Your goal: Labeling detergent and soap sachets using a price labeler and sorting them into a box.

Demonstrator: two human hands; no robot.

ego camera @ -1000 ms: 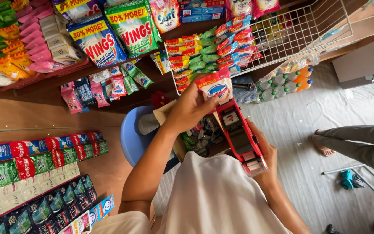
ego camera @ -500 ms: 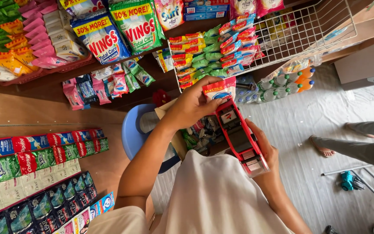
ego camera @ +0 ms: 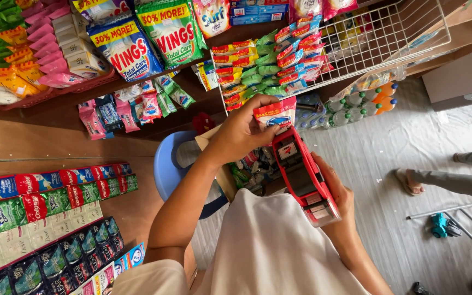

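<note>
Left of us hang sachet strips (ego camera: 50,191). Our left hand (ego camera: 241,134) pinches a red-and-white sachet (ego camera: 276,113) below the wire basket (ego camera: 389,38); our right hand (ego camera: 337,202) grips a red price-label gun (ego camera: 301,175) touching it.

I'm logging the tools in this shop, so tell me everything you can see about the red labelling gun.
The red labelling gun looks like hard plastic, long and narrow, with a dark inner channel and pale label pieces at both ends. The right hand grips its rear end from beneath. It tilts forward and up, its front tip meeting the red-and-white sachet pinched in the left hand.
</note>
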